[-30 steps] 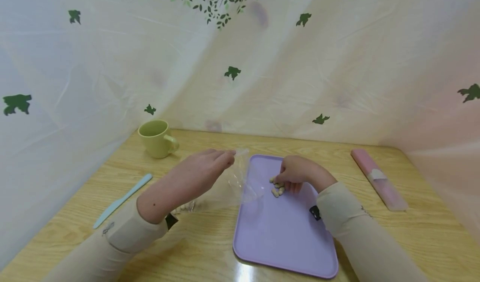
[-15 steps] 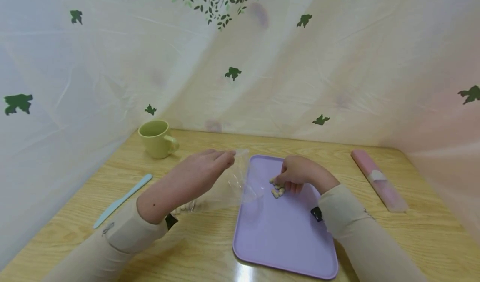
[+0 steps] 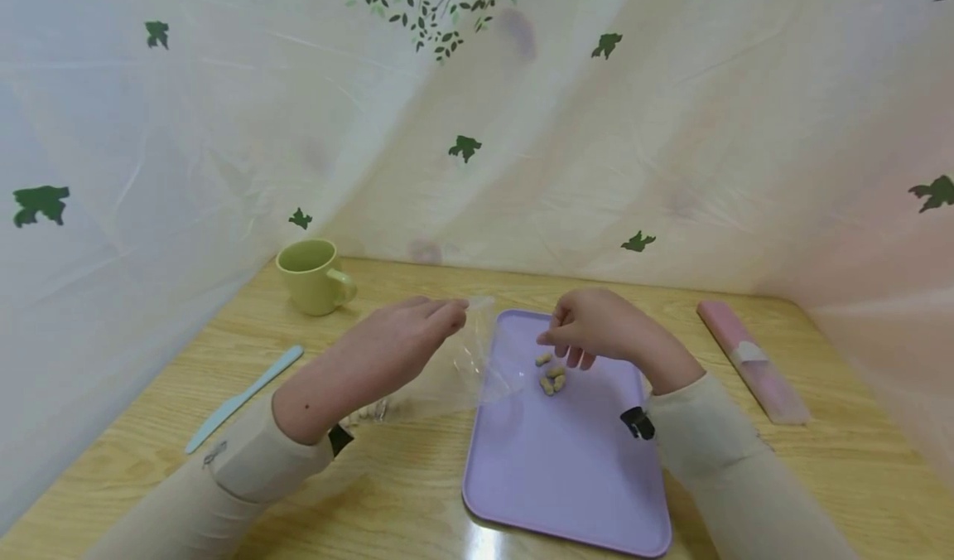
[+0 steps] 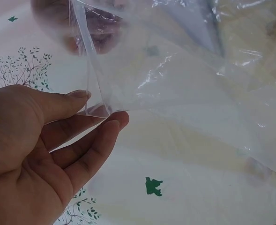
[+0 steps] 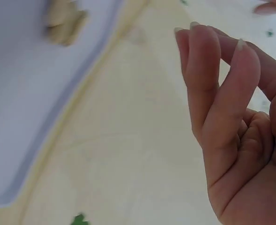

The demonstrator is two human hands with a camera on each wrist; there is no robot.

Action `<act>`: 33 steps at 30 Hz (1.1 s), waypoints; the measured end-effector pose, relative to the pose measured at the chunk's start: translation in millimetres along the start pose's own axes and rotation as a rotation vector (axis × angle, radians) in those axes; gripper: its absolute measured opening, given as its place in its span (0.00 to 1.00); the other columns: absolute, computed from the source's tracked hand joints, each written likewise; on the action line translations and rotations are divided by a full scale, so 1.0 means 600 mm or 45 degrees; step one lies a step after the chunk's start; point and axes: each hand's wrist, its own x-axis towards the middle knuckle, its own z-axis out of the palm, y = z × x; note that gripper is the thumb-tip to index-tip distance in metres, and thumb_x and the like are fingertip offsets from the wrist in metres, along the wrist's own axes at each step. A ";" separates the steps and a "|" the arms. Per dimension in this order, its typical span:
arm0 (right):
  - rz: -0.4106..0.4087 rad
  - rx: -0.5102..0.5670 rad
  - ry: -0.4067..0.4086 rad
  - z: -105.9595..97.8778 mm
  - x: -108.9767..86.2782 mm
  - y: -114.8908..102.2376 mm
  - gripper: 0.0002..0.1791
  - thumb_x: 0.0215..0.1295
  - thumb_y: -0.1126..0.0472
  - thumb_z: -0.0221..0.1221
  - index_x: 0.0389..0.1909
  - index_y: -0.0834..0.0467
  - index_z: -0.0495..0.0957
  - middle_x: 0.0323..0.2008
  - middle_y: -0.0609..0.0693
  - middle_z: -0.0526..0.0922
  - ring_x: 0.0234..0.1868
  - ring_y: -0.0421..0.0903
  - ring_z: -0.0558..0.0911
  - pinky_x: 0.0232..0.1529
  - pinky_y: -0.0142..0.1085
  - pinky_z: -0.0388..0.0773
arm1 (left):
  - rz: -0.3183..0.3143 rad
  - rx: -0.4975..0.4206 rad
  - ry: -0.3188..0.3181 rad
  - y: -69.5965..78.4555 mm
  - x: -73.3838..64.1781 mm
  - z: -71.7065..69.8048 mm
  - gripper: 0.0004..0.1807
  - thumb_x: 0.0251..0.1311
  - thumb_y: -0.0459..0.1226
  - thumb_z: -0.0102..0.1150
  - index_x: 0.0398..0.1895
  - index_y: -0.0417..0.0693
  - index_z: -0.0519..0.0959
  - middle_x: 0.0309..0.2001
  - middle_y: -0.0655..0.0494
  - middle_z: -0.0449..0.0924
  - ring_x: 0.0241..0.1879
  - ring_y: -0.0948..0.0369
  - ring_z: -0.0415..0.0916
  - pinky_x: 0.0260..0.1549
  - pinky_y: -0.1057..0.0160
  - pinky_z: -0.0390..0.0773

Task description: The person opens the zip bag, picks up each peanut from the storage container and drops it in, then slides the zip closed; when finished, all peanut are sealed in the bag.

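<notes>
A clear plastic bag [image 3: 471, 353] lies between the mug side and the tray, its mouth over the tray's left edge. With thumb and fingers, my left hand [image 3: 387, 340] pinches the bag's rim, as the left wrist view shows. Pale pieces [image 3: 367, 411] sit in the bag near the left wrist. Several peanuts [image 3: 552, 376] lie in a small group on the purple tray [image 3: 566, 469]. Just above them hovers my right hand [image 3: 599, 324], fingers curled and thumb close to the index fingertip. Whether something small is between those fingertips is hidden, even in the right wrist view.
A green mug [image 3: 311, 277] stands at the back left. A light blue plastic knife [image 3: 244, 398] lies at the left side of the wooden table [image 3: 387, 494]. On the right rests a long pink case [image 3: 753, 361]. A pale curtain [image 3: 522, 195] closes off the back and sides.
My right hand has lifted off the peanuts and moved slightly up and back, uncovering them. The left hand and the bag have stayed in place.
</notes>
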 end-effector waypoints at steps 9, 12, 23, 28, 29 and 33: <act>-0.121 0.144 0.037 0.014 -0.036 -0.055 0.12 0.71 0.54 0.70 0.39 0.59 0.82 0.32 0.53 0.90 0.29 0.49 0.90 0.32 0.41 0.91 | 0.002 0.001 -0.013 0.001 -0.001 0.000 0.13 0.81 0.36 0.55 0.63 0.44 0.76 0.52 0.56 0.90 0.51 0.55 0.88 0.53 0.56 0.90; -0.111 0.148 0.035 0.022 -0.044 -0.067 0.11 0.71 0.54 0.70 0.40 0.57 0.82 0.32 0.51 0.89 0.30 0.49 0.89 0.32 0.41 0.90 | 0.022 0.010 -0.005 0.002 -0.001 0.000 0.12 0.80 0.34 0.55 0.62 0.44 0.75 0.51 0.55 0.90 0.49 0.56 0.88 0.50 0.57 0.90; -0.148 0.115 0.035 0.025 -0.040 -0.069 0.10 0.76 0.54 0.65 0.43 0.57 0.82 0.34 0.49 0.90 0.29 0.47 0.89 0.32 0.41 0.90 | 0.032 0.014 -0.002 0.001 0.000 0.000 0.13 0.79 0.32 0.57 0.62 0.44 0.75 0.51 0.55 0.90 0.48 0.56 0.88 0.48 0.57 0.90; -0.112 0.084 0.061 0.019 -0.028 -0.051 0.12 0.79 0.53 0.62 0.43 0.58 0.83 0.35 0.53 0.90 0.30 0.49 0.89 0.32 0.41 0.91 | 0.028 0.006 -0.002 0.001 0.000 -0.002 0.15 0.79 0.33 0.57 0.64 0.43 0.75 0.53 0.55 0.90 0.51 0.55 0.88 0.51 0.56 0.90; -0.099 0.072 0.064 0.018 -0.024 -0.045 0.12 0.79 0.53 0.62 0.43 0.59 0.83 0.35 0.54 0.91 0.29 0.48 0.89 0.32 0.40 0.91 | 0.023 0.005 -0.005 0.001 -0.001 -0.002 0.15 0.79 0.33 0.57 0.65 0.43 0.75 0.53 0.55 0.90 0.52 0.55 0.88 0.52 0.56 0.90; -0.042 0.037 0.043 0.016 -0.007 -0.015 0.12 0.77 0.55 0.64 0.42 0.62 0.84 0.35 0.58 0.91 0.26 0.47 0.90 0.31 0.40 0.91 | 0.001 0.001 -0.025 0.003 -0.002 -0.004 0.17 0.81 0.35 0.55 0.68 0.43 0.75 0.56 0.53 0.90 0.55 0.54 0.88 0.56 0.54 0.89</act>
